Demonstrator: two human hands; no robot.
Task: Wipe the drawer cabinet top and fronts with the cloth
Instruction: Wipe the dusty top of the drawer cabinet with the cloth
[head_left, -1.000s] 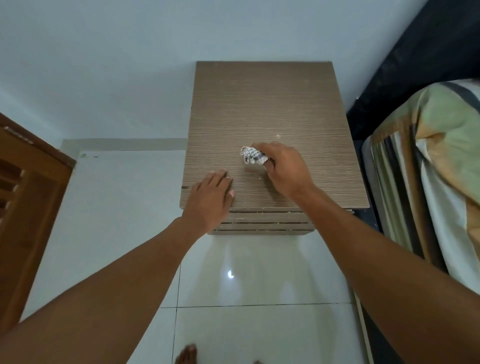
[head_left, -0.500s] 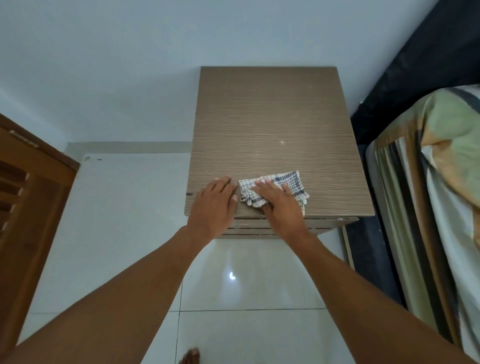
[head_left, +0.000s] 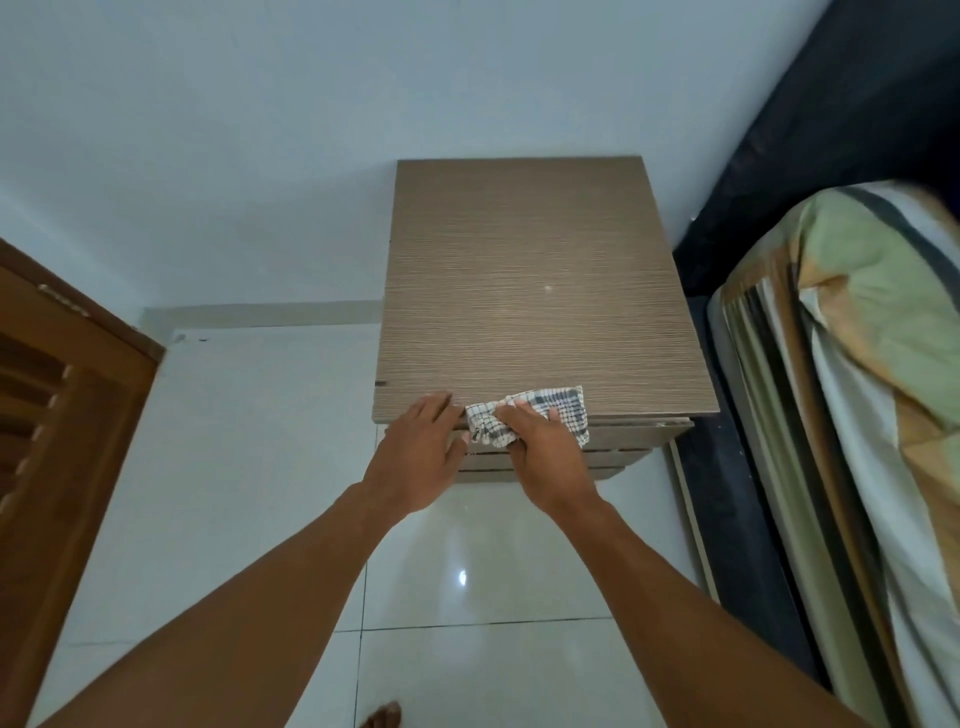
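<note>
The cabinet (head_left: 540, 291) stands against the wall, with the bed (head_left: 857, 364) just beside its right side. The cloth (head_left: 563, 405) lies on the front edge of the cabinet top and hangs a little over it, onto the first drawer front (head_left: 639, 430). The right grip (head_left: 545, 457) is clamped on the cloth, with the fingers bent over its bunched left part. The left grip (head_left: 415, 457) is spread flat, with straight fingers, on the front edge of the top, just left of the cloth, and holds nothing.

I think the work is now passing from the top to the fronts. Here some things can go wrong. The cloth is crumpled, so it may touch only a narrow strip and leave dust beside it. If the hold loosens at the edge, the cloth can slip down to the floor (head_left: 493, 571) in front of the cabinet. The lower fronts are almost hidden from above, so they may be missed. A hard pull along a front could also draw a drawer out.
</note>
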